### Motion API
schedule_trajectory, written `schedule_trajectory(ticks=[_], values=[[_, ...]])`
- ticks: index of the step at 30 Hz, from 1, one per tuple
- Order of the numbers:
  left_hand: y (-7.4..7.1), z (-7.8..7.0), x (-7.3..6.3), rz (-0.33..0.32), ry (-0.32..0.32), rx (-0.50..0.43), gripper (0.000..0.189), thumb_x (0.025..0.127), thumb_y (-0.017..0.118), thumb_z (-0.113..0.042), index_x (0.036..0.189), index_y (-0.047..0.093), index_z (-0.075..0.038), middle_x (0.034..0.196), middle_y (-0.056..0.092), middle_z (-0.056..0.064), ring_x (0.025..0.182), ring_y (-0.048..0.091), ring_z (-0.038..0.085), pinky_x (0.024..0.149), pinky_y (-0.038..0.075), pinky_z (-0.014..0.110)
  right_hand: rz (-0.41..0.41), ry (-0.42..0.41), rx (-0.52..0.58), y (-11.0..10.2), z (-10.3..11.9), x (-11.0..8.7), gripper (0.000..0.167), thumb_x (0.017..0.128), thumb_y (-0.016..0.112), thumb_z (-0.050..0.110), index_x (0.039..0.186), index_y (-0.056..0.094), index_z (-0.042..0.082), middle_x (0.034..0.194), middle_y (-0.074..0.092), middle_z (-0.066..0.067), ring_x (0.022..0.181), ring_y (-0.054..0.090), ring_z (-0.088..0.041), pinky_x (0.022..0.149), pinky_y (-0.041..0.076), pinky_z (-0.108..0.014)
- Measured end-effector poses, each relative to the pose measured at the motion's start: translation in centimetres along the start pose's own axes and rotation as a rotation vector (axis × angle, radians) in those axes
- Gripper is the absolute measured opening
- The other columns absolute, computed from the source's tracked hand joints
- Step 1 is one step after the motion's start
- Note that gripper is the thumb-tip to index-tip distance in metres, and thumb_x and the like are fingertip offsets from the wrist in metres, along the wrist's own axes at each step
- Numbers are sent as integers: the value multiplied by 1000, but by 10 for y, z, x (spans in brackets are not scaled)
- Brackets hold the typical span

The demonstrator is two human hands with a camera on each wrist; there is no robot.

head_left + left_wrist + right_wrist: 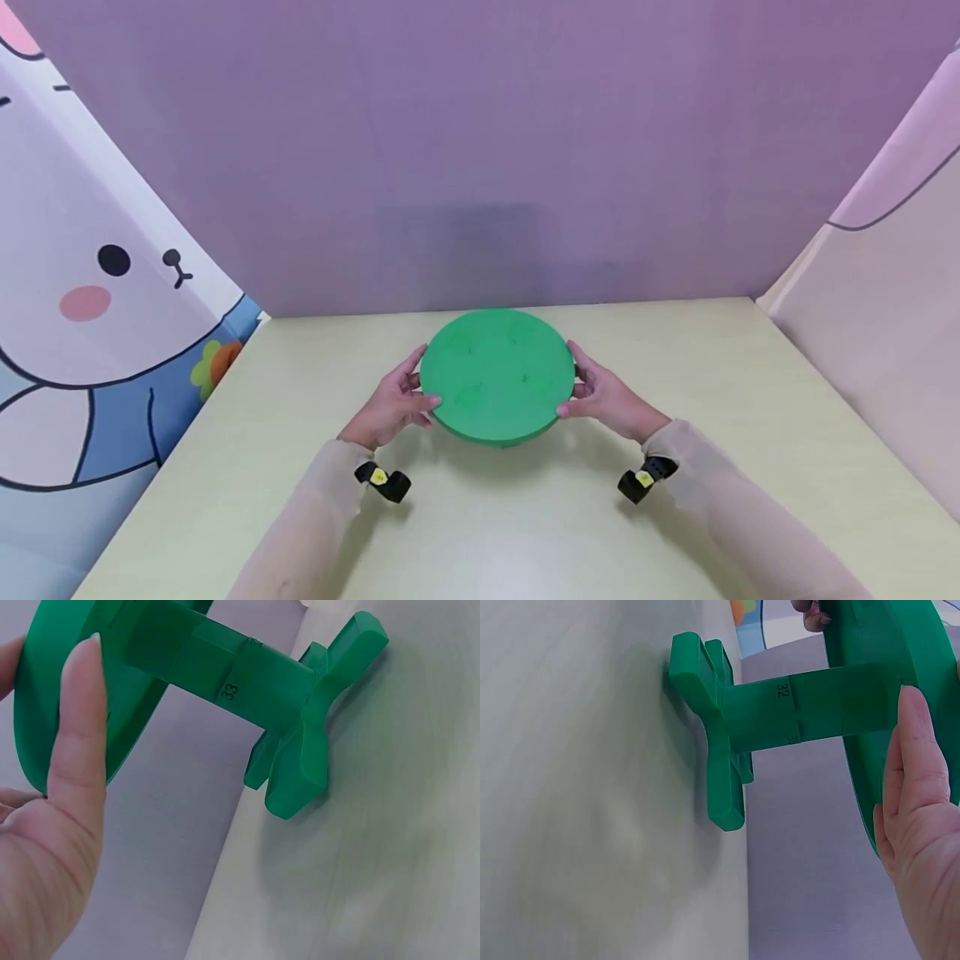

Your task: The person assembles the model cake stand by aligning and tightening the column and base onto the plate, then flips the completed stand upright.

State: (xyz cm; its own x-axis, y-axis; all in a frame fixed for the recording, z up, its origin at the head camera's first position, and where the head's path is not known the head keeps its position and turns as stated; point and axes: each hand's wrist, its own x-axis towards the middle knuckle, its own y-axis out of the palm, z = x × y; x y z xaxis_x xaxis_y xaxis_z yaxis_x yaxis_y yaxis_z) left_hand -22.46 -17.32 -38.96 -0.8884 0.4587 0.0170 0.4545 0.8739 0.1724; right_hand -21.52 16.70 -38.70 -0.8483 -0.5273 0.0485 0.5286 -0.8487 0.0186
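Observation:
A small green round-topped pedestal table (498, 375) is between my two hands near the back of the tabletop. Its column (225, 671), printed with small black numbers, runs down to a base with splayed feet (724, 735). The feet are at the tabletop; whether they all touch it I cannot tell. My left hand (390, 404) grips the round top's left rim, thumb at the near side and fingers farther round the edge. On the opposite rim, my right hand (611, 400) holds on in the same manner. The head view hides the column and base beneath the disc.
A pale tabletop (495, 533) lies under everything. Behind it rises a purple wall panel (480, 150). A panel with a cartoon animal (112, 333) borders the left side, and a pale panel (885, 333) the right. Each wrist wears a black camera strap.

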Motion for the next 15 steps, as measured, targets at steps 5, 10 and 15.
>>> schedule_trajectory(ticks=[5, 10, 15], values=[[-4, 5, -2, -4, -28, 16, 95, 86, 61, 10, 154, -2, -10, 118, 51, 11, 75, 64, 13, 57, 55, 28, 16, 7, 6, 3, -6, 0, 111, 83, 70, -5, 150, -17, 7, 143, 20, -36, 108, 59, -18, 85, 52, -32], [-4, 9, -4, -10, -27, 29, 94, 86, 62, 9, 155, 0, -11, 118, 50, 11, 74, 63, 13, 58, 55, 28, 4, 10, 2, 4, -10, -1, 110, 83, 70, -4, 150, -16, 6, 141, 23, -37, 105, 60, -19, 85, 52, -32], [-4, 11, -4, -26, -48, 44, 90, 87, 59, 9, 155, 3, -11, 116, 52, 11, 67, 61, 13, 57, 55, 28, 8, 18, -13, 3, -13, -2, 112, 83, 74, 4, 151, -15, 6, 136, 31, -35, 106, 60, -20, 87, 51, -34]])
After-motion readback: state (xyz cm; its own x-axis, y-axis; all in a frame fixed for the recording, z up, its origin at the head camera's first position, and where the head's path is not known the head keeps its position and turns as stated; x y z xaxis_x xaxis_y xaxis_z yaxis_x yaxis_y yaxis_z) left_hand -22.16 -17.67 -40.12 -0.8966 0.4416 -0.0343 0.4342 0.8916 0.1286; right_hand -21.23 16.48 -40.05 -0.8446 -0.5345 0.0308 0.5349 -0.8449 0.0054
